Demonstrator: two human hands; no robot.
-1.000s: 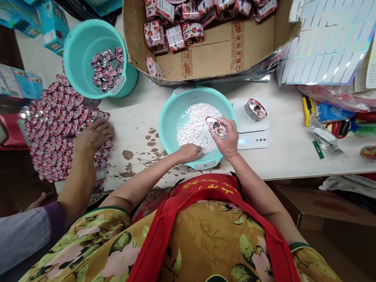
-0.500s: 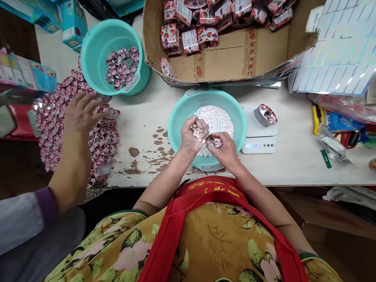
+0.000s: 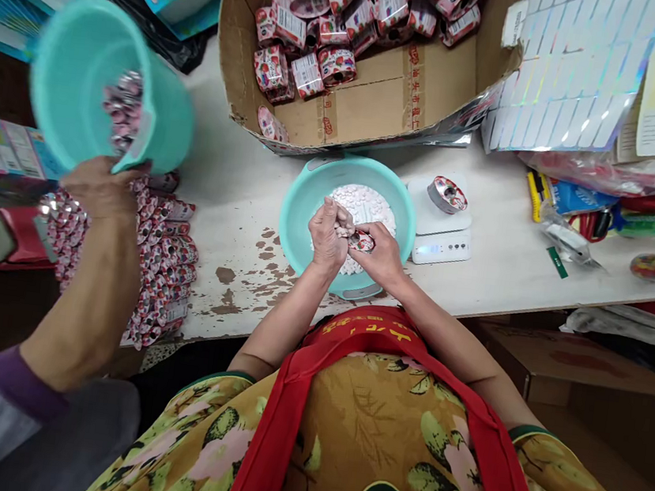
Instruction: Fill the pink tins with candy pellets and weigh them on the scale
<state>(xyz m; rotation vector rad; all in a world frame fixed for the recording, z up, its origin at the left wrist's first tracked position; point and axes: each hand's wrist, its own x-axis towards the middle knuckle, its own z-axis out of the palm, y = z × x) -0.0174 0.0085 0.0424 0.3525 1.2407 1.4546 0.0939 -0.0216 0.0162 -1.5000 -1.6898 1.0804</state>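
Over a teal basin (image 3: pixel 290 217) of small pale pink pieces (image 3: pixel 368 203), my left hand (image 3: pixel 328 236) is cupped round a handful of those pieces. My right hand (image 3: pixel 383 256) grips a small red-and-white printed container (image 3: pixel 362 241), its near edge beside the pieces in my left palm. Just right of the basin, a similar round container (image 3: pixel 448 194) rests on a white scale (image 3: pixel 441 232) with a lit display.
At left another person's hand (image 3: pixel 102 182) holds a tilted teal bucket (image 3: pixel 169 118) over a heap of printed containers (image 3: pixel 164 257). A cardboard box (image 3: pixel 372 120) of containers stands behind the basin. Label sheets (image 3: pixel 576 69) and a yellow cutter (image 3: pixel 533 195) lie at right.
The other person's hand has taken hold of the teal bucket, lifted it leftward and tilted it. The whole view has shifted slightly. My hands stay together over the basin.
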